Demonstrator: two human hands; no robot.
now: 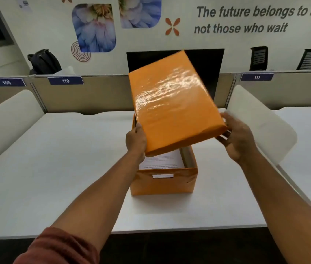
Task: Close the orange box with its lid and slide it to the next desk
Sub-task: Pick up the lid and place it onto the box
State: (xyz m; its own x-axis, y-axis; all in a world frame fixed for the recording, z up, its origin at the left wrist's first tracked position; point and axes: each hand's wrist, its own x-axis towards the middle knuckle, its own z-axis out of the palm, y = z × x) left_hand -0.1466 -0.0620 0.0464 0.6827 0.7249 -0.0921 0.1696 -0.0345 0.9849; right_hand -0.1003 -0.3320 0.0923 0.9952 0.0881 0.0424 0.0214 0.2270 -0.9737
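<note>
An open orange box (163, 182) stands in the middle of the white desk (55, 168), with printed papers (161, 161) lying inside. Above it I hold its glossy orange lid (173, 103), tilted with the far end raised, so it covers most of the box's opening. My left hand (136, 139) grips the lid's near left edge. My right hand (236, 138) grips its near right corner. The lid does not sit on the box.
A dark monitor (207, 67) stands behind the box. White rounded dividers flank the desk, one on the left (8, 119) and one on the right (259, 122). The neighbouring desk (306, 134) lies past the right divider. A black backpack (44, 61) sits beyond the partition.
</note>
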